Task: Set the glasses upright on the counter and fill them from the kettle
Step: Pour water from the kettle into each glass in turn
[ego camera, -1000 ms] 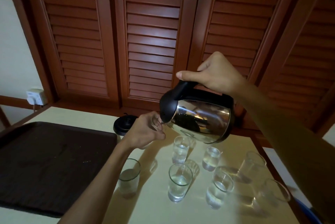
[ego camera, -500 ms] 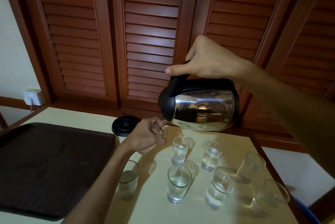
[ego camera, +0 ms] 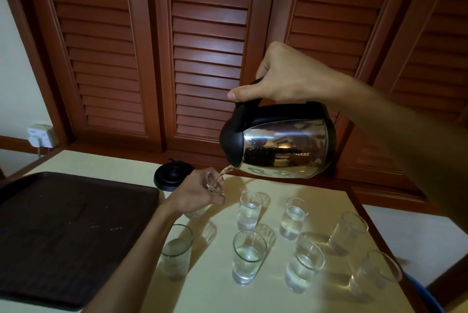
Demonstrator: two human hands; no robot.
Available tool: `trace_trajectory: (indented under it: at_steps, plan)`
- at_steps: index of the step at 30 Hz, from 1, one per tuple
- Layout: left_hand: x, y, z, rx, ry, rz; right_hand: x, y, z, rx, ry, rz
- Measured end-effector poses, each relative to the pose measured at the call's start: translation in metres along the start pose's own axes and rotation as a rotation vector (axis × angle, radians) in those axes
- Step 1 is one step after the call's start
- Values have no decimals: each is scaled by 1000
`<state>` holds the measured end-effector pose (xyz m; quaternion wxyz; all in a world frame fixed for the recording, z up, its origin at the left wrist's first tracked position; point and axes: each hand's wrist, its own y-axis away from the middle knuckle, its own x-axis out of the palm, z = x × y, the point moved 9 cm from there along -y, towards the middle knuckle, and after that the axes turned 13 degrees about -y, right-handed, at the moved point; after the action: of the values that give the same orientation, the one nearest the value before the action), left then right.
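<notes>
My right hand [ego camera: 286, 77] grips the black handle of a steel kettle [ego camera: 281, 148], tilted spout-down above the counter [ego camera: 217, 295]. A thin stream of water runs from the spout into a small glass [ego camera: 215, 182] that my left hand [ego camera: 195, 196] holds upright, just above the counter. Several other glasses stand upright on the counter: four hold water, such as one [ego camera: 249, 210] right of my left hand and one [ego camera: 247, 257] in front. Two at the right, one [ego camera: 348, 233] and another [ego camera: 374, 277], look empty. A glass [ego camera: 176, 252] stands by my left forearm.
A dark brown tray [ego camera: 63, 231] lies on the left of the counter. The kettle's black base [ego camera: 172, 177] sits at the back, behind my left hand. Louvred wooden doors [ego camera: 202, 47] rise behind the counter. A wall socket [ego camera: 41, 135] is at the far left.
The kettle rose and levelled a little while moving right; water now streams visibly from its spout into the held glass. My left hand stayed with the glass.
</notes>
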<state>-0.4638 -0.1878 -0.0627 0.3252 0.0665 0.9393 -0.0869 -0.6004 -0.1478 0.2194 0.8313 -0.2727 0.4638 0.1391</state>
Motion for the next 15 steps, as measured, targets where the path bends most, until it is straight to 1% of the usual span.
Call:
trace_trajectory:
  at_steps: [15]
  plan:
    - [-1,2,6,22,5,26,-4,0,1,32,7,7]
